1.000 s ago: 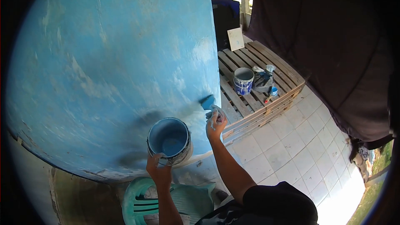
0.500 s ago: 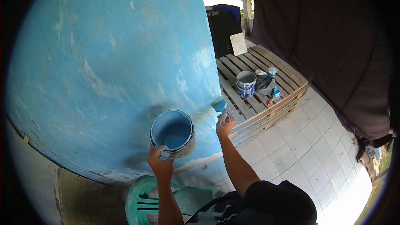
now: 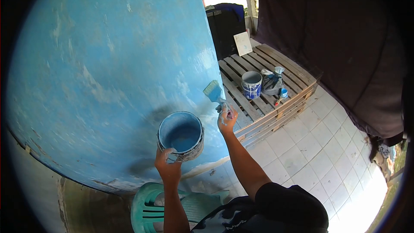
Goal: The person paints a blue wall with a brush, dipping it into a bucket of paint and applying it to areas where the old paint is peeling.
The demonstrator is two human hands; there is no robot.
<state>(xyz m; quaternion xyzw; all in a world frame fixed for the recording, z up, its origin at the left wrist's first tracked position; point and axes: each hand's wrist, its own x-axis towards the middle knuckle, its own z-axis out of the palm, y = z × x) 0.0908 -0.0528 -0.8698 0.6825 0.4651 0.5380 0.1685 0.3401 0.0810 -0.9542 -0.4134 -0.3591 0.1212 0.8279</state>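
Observation:
My right hand point(image 3: 227, 117) is closed round the handle of a wide paintbrush point(image 3: 212, 91), its blue-coated bristles tilted up and left in front of the wall's right edge. Blue paint smears the fingers. My left hand point(image 3: 168, 164) grips a paint bucket point(image 3: 194, 149) low at its near side, with the thumb at the rim. The bucket tips toward me, showing blue paint inside. Behind both hands rises the blue wall point(image 3: 125, 51), streaked with lighter patches and glossy near its right edge.
A slatted wooden pallet platform point(image 3: 241, 90) stands right of the wall. It bears a second bucket point(image 3: 252, 85), a plastic bag point(image 3: 272, 82) and a small brush point(image 3: 281, 96). A green plastic chair point(image 3: 144, 203) is below my left arm. Dark cloth point(image 3: 332, 51) hangs at the right above tiles point(image 3: 310, 151).
My right hand has moved up and left with the paintbrush, whose bristles now point further up and left. The bucket in my left hand has shifted slightly right in view.

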